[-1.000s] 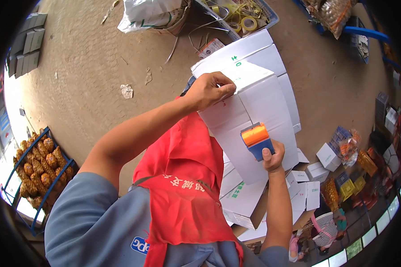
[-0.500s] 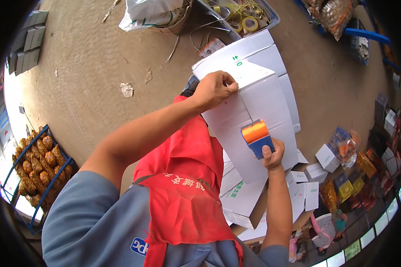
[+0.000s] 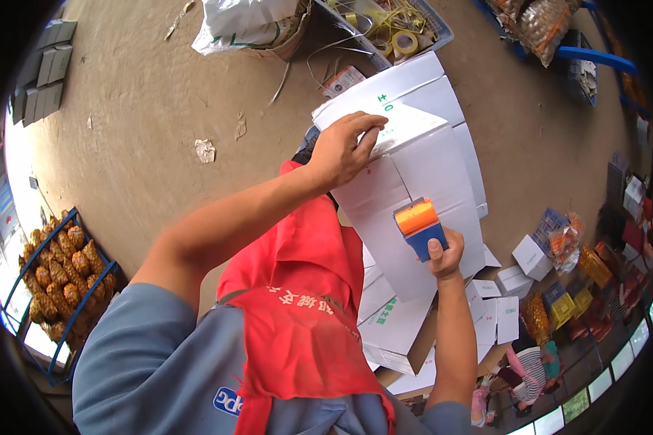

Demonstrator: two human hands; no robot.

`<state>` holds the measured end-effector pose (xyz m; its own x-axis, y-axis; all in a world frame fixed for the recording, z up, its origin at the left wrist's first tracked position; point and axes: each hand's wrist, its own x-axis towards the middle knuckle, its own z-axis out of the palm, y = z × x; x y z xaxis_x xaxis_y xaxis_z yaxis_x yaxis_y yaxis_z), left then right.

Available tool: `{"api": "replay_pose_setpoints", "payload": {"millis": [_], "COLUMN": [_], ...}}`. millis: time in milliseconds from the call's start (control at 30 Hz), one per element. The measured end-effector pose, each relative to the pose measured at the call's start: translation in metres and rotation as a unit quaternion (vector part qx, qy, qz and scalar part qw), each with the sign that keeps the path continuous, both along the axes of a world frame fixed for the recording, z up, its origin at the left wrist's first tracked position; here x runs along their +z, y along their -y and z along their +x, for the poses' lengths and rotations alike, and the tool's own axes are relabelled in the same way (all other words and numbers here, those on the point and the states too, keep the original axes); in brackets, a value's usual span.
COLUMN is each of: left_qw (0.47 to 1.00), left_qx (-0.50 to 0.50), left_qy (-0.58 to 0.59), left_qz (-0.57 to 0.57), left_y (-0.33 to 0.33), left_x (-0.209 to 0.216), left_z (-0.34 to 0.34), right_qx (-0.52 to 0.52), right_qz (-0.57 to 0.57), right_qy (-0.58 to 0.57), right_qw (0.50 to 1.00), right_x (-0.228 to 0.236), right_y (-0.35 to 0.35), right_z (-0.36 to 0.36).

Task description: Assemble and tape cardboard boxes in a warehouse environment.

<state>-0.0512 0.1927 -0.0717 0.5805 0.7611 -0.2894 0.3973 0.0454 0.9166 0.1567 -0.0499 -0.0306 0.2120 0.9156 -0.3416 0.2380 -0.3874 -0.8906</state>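
Note:
A white cardboard carton (image 3: pixel 439 181) with green print lies tilted in front of me, a seam running down its long face. My left hand (image 3: pixel 347 147) rests at the carton's far left edge. Its fingers stretch over the end panel, the thumb a little apart below them, and I see nothing held in it. In my right hand (image 3: pixel 445 254) is a blue tape dispenser (image 3: pixel 422 230) with an orange roller, its head against the seam on the carton's long face. Clear tape along the seam is hard to make out.
Folded white cartons (image 3: pixel 395 326) lie beneath and beside the carton. A blue crate (image 3: pixel 439 32) with tape rolls and a white sack (image 3: pixel 247 25) stand beyond it. At left, a blue-framed rack (image 3: pixel 69 272) holds netted produce. People (image 3: pixel 526 373) are at lower right.
My left hand has shifted slightly left and its fingers have gone from a pinch at the carton edge to stretched over the end panel. The dispenser has barely moved.

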Motion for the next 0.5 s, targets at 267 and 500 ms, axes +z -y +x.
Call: {"api": "replay_pose_setpoints", "payload": {"millis": [267,500], "left_qw": [0.962,0.85], "left_qx": [-0.221,-0.383], "left_qy": [-0.014,-0.07], "left_qz": [0.159,0.355], "left_y": [0.018,0.042], "left_x": [0.003,0.018], "left_z": [-0.013,-0.007], "right_qx": [-0.014,-0.007], "right_qz": [0.013,-0.119], "right_qy": [-0.004,-0.056], "right_qw": [1.0,0.991], "right_x": [0.009,0.042], "right_y": [-0.007,-0.011], "right_z": [-0.004,-0.002]}}
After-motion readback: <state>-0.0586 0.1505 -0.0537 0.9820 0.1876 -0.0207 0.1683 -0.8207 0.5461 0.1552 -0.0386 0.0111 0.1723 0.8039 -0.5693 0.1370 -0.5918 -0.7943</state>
